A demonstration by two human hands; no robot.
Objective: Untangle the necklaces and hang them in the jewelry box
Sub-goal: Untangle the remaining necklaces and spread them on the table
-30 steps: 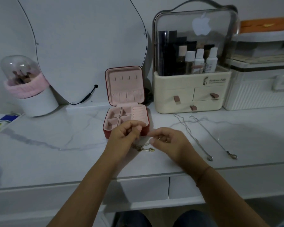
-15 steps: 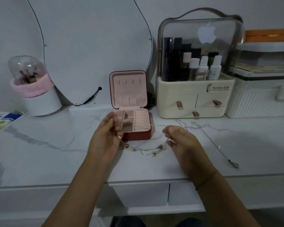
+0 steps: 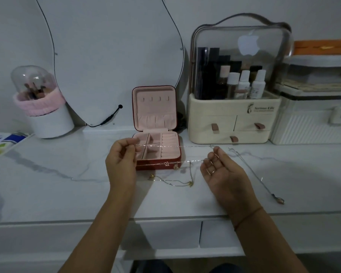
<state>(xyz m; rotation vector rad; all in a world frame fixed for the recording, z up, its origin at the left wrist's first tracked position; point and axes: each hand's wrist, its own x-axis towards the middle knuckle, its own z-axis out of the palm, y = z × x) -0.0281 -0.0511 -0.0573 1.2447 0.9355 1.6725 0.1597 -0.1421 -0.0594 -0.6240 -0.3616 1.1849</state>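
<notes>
At mid-frame the left hand (image 3: pixel 122 164) pinches one end of a silver chain (image 3: pixel 165 146) while the right hand (image 3: pixel 221 170), fingers loosely curled, hooks the other, stretching it taut. A gold necklace (image 3: pixel 173 181) dangles from it onto the bench (image 3: pixel 67 194). Pulling wider could tighten the snag or snap a link before either reaches the open jewelry box (image 3: pixel 156 127) behind.

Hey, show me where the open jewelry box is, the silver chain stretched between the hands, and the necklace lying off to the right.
jewelry box (image 3: pixel 155 107): head view, on the pink lining of its raised lid.
silver chain (image 3: pixel 193 160): head view, on the taut lower strand.
necklace (image 3: pixel 254 172): head view, midway along its chain on the table.
</notes>
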